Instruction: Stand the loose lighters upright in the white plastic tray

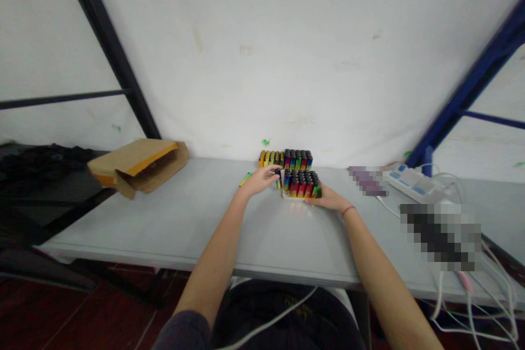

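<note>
Grey table: two blocks of colourful lighters, open cardboard box, white power strip.

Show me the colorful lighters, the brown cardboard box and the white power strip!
Colorful lighters (301, 188): head view, on the bodies of the front block.
Brown cardboard box (131, 156): head view, on its top flap.
White power strip (414, 184): head view, on its top face.

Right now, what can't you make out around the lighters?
Head view only:
Lighter at the left hand: partly hidden by its fingers.
Rear lighters: lower ends hidden behind that hand.
Pixelated strip and pixelated block: blurred too heavily to identify.
</note>
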Action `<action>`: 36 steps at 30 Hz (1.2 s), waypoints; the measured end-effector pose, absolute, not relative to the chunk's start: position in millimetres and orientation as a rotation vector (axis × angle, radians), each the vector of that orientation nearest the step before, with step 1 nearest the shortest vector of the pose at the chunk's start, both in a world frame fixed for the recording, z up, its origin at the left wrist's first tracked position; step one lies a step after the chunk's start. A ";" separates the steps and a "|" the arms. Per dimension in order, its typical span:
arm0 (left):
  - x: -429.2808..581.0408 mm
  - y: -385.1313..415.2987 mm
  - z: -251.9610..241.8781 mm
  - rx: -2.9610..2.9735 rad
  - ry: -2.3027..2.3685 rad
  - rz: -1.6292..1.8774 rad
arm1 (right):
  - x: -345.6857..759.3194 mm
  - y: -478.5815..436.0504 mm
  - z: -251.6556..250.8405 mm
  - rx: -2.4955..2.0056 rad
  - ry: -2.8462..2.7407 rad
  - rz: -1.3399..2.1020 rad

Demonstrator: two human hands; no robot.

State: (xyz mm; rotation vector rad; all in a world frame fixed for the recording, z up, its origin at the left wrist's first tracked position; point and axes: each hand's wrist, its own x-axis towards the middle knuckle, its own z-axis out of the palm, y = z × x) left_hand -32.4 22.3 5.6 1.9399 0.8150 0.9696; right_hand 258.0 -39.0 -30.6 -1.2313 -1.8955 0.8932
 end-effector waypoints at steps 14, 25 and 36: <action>-15.5 7.1 5.3 2.135 0.776 0.874 | 255.6 -40.8 -27.8 -1.196 -1.906 0.895; -14.4 1.8 10.6 2.382 0.888 0.908 | 256.1 -40.2 -29.4 -1.196 -1.896 0.896; -34.1 7.4 14.5 2.255 1.744 0.977 | 260.0 -37.1 -33.5 -1.280 -1.895 0.878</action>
